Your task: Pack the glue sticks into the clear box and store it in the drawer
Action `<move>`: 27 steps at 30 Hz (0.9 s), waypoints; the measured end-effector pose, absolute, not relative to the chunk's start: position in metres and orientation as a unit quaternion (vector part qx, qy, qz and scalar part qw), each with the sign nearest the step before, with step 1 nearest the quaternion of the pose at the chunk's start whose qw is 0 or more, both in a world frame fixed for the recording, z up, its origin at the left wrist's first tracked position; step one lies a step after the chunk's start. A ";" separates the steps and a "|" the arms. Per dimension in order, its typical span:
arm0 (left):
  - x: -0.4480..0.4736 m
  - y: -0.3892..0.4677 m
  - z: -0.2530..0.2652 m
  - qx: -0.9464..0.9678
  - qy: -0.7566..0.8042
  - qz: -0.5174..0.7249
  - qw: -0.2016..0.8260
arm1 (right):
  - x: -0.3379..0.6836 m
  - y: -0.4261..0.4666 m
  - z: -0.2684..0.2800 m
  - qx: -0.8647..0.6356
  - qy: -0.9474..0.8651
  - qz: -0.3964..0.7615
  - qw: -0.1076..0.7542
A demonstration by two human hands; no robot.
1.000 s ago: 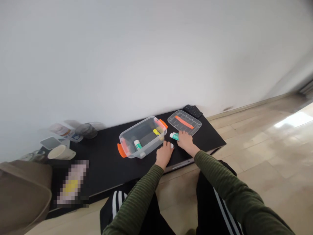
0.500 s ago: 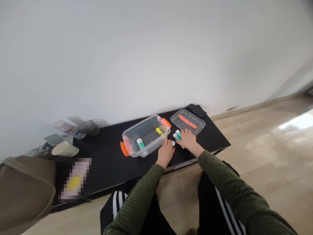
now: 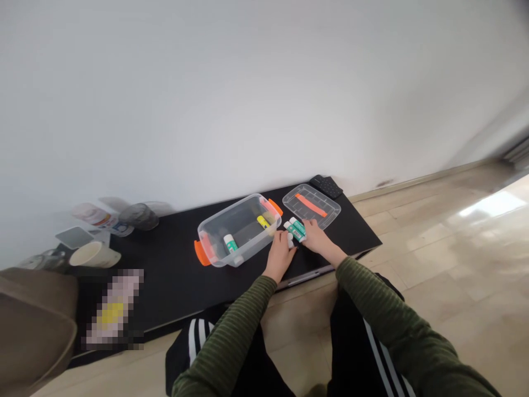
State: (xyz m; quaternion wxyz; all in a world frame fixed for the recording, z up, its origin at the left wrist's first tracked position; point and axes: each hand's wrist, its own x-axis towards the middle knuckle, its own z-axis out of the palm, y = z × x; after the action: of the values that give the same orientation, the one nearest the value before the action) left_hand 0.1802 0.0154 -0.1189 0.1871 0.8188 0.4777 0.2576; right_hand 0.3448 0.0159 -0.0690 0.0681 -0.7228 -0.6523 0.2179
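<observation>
Two green-and-white glue sticks [image 3: 296, 229] lie side by side, and my right hand [image 3: 316, 238] is closed on their right-hand ends. Close by on the left, my left hand [image 3: 280, 253] has its fingers curled around what looks like another glue stick [image 3: 290, 241]; only white end parts show and the rest is hidden. Beyond my left hand stands a clear plastic box [image 3: 215, 220] with orange clips, its top uncovered. Inside it a green-and-white glue stick [image 3: 230, 243] lies toward the left, and a yellow tube-like item [image 3: 263, 222] toward the right.
The clear lid [image 3: 334, 209] with an orange handle lies behind my right hand, near a black dotted item [image 3: 327, 186]. A paper cup [image 3: 94, 255], a bottle [image 3: 97, 216] and a dark rounded object [image 3: 139, 216] stand at the left of the black table [image 3: 177, 275]. A wall runs behind.
The view has shifted slightly, so table items sit further left. More of the glue sticks at my right hand shows now. Both hands stay close together by the box's corner.
</observation>
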 end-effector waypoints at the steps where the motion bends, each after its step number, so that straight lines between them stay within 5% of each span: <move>1: 0.179 0.016 -0.119 0.823 0.473 0.258 0.180 | 0.346 0.018 -0.068 -0.725 -0.650 0.215 0.076; 8: 0.169 0.013 -0.117 0.836 0.502 0.188 0.115 | 0.340 0.010 -0.062 -0.718 -0.660 0.204 0.087; 18: 0.172 0.008 -0.110 0.810 0.468 0.277 0.220 | 0.326 -0.007 -0.057 -0.692 -0.686 0.209 0.083; 27: 0.135 -0.023 -0.049 0.863 0.419 0.281 0.018 | 0.317 -0.015 -0.032 -0.644 -0.708 0.125 0.262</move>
State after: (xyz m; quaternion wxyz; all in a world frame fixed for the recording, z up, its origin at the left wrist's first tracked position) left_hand 0.1349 -0.0229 -0.0489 0.0182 0.8634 0.4185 0.2811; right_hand 0.3170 -0.0147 -0.0319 0.2625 -0.6440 -0.7076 0.1250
